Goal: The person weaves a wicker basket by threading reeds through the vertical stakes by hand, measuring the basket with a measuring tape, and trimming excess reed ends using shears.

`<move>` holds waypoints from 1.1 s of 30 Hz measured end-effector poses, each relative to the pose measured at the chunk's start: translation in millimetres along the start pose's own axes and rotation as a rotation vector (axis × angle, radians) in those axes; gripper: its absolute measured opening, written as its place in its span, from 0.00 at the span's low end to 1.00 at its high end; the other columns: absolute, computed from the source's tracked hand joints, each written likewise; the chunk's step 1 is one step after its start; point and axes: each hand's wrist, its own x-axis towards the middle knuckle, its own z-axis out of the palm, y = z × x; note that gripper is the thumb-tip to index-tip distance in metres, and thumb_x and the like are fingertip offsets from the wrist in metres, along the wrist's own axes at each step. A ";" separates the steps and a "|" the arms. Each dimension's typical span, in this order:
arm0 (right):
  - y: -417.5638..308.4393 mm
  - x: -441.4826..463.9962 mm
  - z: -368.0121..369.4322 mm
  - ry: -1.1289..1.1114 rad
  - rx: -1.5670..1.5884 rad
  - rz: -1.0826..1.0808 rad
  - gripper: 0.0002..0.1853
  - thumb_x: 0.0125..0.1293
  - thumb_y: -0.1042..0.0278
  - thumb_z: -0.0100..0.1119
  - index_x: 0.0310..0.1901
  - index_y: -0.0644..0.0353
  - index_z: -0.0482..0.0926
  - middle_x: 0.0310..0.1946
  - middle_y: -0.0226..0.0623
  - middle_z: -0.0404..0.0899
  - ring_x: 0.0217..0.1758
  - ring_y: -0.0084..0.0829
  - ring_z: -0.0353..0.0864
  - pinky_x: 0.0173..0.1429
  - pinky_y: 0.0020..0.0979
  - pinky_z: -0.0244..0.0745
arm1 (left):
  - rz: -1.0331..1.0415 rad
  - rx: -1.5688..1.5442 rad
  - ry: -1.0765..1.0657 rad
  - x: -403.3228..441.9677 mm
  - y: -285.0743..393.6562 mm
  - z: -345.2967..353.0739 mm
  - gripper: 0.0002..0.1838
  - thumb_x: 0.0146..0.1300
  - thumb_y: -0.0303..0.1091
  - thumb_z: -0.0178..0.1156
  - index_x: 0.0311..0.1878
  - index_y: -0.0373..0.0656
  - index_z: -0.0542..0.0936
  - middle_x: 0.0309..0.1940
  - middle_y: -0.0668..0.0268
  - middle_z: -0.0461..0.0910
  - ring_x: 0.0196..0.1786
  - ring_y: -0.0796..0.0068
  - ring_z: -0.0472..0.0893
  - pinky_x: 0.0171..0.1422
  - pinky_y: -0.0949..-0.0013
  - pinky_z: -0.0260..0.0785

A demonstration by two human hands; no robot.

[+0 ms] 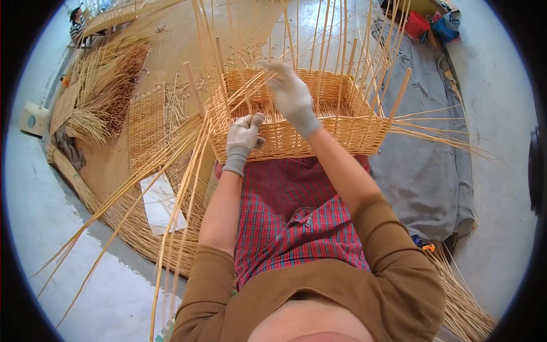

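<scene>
A rectangular wicker basket (296, 138) rests at my lap, its upright stakes rising all around the rim. My left hand (244, 135), in a pale glove, is closed on the near rim toward the left, at the foot of a thin upright stake. Above the basket's middle is my right hand (290, 94), also gloved; its fingers are raised and blurred, and whether they grip a strand is unclear. Loose willow strands (171, 149) fan out from the basket's left corner, and more (439, 137) stick out at the right.
Bundled rods (108, 97) and a flat woven panel (147, 125) lie at the left, near a white sheet (161, 202). A grey cloth (427, 171) covers the right side. Red container (417, 25) at upper right; a seated person (78, 25) at upper left.
</scene>
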 end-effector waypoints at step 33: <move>93.1 -94.5 -163.3 0.150 0.786 0.489 0.08 0.79 0.67 0.43 0.48 0.54 0.74 0.44 0.44 0.84 0.44 0.30 0.86 0.39 0.31 0.83 | 0.016 0.098 -0.312 34.6 43.2 69.6 0.21 0.62 0.37 0.71 0.56 0.46 0.79 0.37 0.67 0.82 0.36 0.76 0.79 0.36 0.68 0.76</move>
